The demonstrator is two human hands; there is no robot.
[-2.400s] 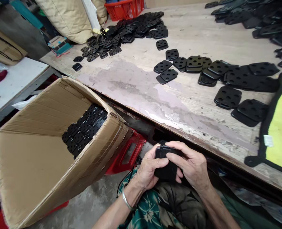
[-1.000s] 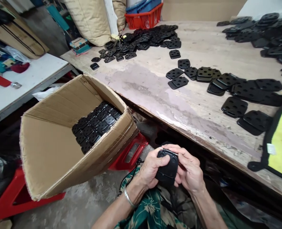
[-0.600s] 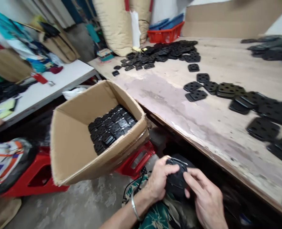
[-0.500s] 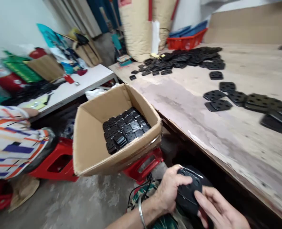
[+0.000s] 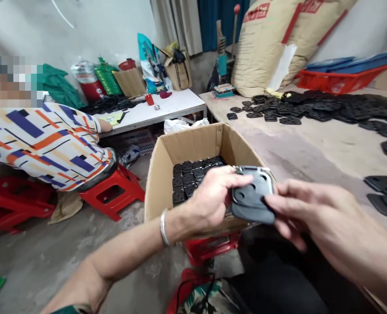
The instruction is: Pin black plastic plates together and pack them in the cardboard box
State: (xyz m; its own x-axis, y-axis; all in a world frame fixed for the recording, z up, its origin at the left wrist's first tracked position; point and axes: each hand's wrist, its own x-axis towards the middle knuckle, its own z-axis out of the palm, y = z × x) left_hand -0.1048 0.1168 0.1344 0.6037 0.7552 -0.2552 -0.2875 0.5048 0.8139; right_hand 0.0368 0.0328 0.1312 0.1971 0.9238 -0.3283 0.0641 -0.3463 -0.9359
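Note:
My left hand (image 5: 213,196), with a silver bangle at the wrist, grips a small stack of black plates with holes (image 5: 252,194) from the left, its index finger lying over the top plate. On the stack's right edge, the thumb and fingers of my right hand (image 5: 307,209) pinch it too. The plates are rounded squares, held tilted above the near right side of an open cardboard box (image 5: 160,174). Inside the box, rows of similar black plates (image 5: 188,176) lie packed together; my left hand and the held stack hide part of them.
A wooden table (image 5: 278,148) on the right bears many loose black plates (image 5: 330,107) and a red basket (image 5: 344,80). Large sacks (image 5: 265,48) stand behind. A person in a patterned shirt (image 5: 42,139) sits left on a red stool (image 5: 114,192) by a white table (image 5: 176,104).
Both hands have lifted the stack of black plates from beside the table edge up over the near right of the box. The view has swung left, showing more of the seated person.

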